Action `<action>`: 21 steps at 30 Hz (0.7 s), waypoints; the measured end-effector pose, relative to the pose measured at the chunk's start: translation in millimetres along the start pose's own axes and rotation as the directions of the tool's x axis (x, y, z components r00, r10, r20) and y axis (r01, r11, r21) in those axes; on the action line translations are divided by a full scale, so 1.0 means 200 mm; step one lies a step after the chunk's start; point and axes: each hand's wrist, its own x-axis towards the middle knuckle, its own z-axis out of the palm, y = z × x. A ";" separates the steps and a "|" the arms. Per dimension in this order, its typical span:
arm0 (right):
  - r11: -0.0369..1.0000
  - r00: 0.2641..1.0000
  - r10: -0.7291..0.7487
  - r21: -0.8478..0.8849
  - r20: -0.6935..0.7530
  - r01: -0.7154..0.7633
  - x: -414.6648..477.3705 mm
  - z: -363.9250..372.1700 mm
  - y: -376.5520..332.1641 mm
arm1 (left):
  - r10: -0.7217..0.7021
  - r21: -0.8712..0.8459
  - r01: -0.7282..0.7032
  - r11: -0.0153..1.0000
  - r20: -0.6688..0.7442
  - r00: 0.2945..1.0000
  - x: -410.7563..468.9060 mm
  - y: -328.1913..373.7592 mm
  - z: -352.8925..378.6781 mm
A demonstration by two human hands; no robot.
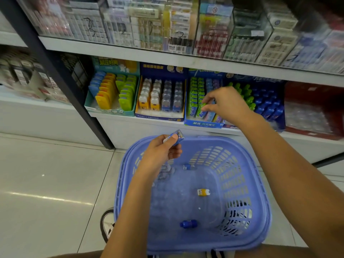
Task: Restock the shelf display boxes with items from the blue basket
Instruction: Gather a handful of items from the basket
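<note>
Upper shelf (167,56) overhangs display boxes (160,101); blue basket (260,183) mouth open.

Four display boxes (111,111), one blue basket (260,192), three loose items (203,192) in it, two hands (160,151).

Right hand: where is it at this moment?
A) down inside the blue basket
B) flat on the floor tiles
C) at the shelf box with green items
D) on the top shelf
C: the right hand pinches a green item at the front of the blue display box, above the blue basket.
</note>
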 end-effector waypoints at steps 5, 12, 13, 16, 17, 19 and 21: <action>1.000 1.000 0.001 -0.005 0.026 -0.001 0.01 -0.02 -0.01 | 0.092 0.033 -0.091 0.995 -0.012 0.996 0.00 -0.01 -0.01; 1.000 0.998 -0.007 0.006 0.068 0.007 0.03 -0.06 -0.01 | 0.119 0.107 -0.113 0.988 -0.048 0.992 0.00 0.00 -0.01; 1.000 0.997 -0.013 -0.007 0.076 0.014 0.04 -0.05 -0.01 | 0.110 0.080 -0.105 0.991 -0.048 0.993 0.00 0.01 -0.01; 0.999 0.995 -0.038 -0.025 0.087 0.040 0.03 -0.02 -0.02 | 0.101 0.020 -0.101 0.995 -0.031 0.994 0.00 0.01 -0.01; 0.999 0.996 -0.043 -0.020 0.082 0.045 0.03 0.00 -0.02 | 0.103 0.006 -0.103 0.995 -0.029 0.994 0.00 0.01 -0.01; 1.000 0.997 -0.029 -0.007 0.071 0.030 0.02 0.01 -0.01 | 0.109 -0.006 -0.109 0.994 -0.035 0.993 0.00 0.00 -0.01; 1.000 0.997 0.000 0.017 0.076 -0.001 0.02 0.02 0.01 | 0.118 0.000 -0.118 0.993 -0.039 0.992 0.01 0.01 -0.01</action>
